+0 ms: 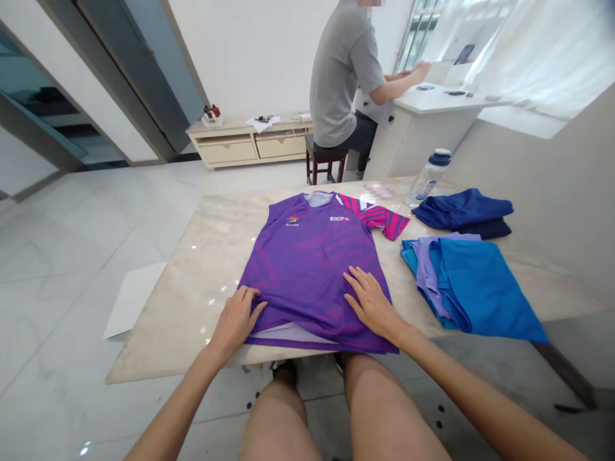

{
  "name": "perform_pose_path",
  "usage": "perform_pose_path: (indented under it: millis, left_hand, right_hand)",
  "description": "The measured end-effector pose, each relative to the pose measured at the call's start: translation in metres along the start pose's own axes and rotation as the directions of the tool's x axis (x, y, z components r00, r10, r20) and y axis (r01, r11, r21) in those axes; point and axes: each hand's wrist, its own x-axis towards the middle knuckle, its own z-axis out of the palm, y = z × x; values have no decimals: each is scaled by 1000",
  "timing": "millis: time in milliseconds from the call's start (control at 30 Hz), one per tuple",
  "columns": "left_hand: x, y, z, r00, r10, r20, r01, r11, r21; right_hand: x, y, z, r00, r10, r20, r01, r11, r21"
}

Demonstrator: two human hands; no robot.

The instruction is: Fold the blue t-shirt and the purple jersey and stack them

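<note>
In the head view, a purple short-sleeved sports shirt with a round neck (pixel 307 262) lies front side up on a pale, marble-patterned table (pixel 192 275), its collar pointing away from the person and its hem at the near edge. One sleeve, striped in pink and purple, spreads out to the right. The front hem is rucked up, baring a strip of pale inner cloth above the back layer's edge.

The person's left hand (pixel 235 321) rests at the shirt's lower left edge, thumb a little apart from the forefinger; whether it pinches any cloth cannot be told. The right hand (pixel 372 304) lies palm down on the lower right front, fingers spread and clamped on nothing.

Right of the shirt is a pile of bright blue fabric (pixel 490 288) with lavender fabric (pixel 425 272) beside it. Beyond lies a bundle of navy cloth (pixel 461 208), near a clear plastic bottle with a blue-and-white cap (pixel 427 179). Farther back, another person in a grey T-shirt (pixel 336 83) sits on a dark wooden stool (pixel 324 153) at a white desk (pixel 418 134).
</note>
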Motion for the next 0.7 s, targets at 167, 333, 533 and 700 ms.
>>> perform_pose_path:
  millis: [167,333,533,700]
  left_hand:
    - [-40,-8,-16,988,58,145,-50,997,-53]
    - [-67,-7,-34,972,22,232,3,994,-108]
    - [-87,10,-55,958,-69,277,103,988,-112]
    - [-126,41,-74,905,-137,404,219,962,-163]
  right_hand:
    - [-41,-12,-23,943,-307,129,294,949,112]
    - [-63,-13,-34,866,-437,241,438,897,52]
    - [-74,-7,-51,911,-332,245,351,935,-38]
    - [-93,-4,-74,917,-211,339,238,970,-42]
